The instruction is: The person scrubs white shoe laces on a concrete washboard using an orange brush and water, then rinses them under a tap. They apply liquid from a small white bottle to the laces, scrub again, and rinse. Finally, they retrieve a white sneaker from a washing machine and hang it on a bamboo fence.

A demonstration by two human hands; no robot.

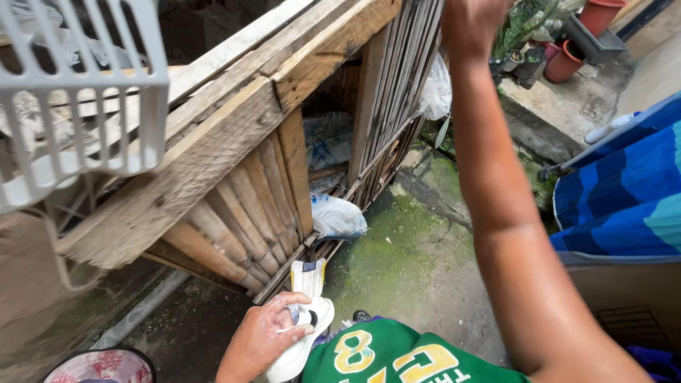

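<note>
My left hand is low at the bottom centre, closed around a white shoe with its tongue pointing up. My right arm stretches up across the right half of the view, and my right hand reaches the top edge near the slats of a wooden crate; its fingers are cut off by the frame. A green shirt with yellow printing covers my chest at the bottom.
A white plastic basket sits at the top left on the wooden structure. White plastic bags lie by the crate. Mossy concrete floor lies below. A blue striped cloth hangs at right; flower pots stand at top right.
</note>
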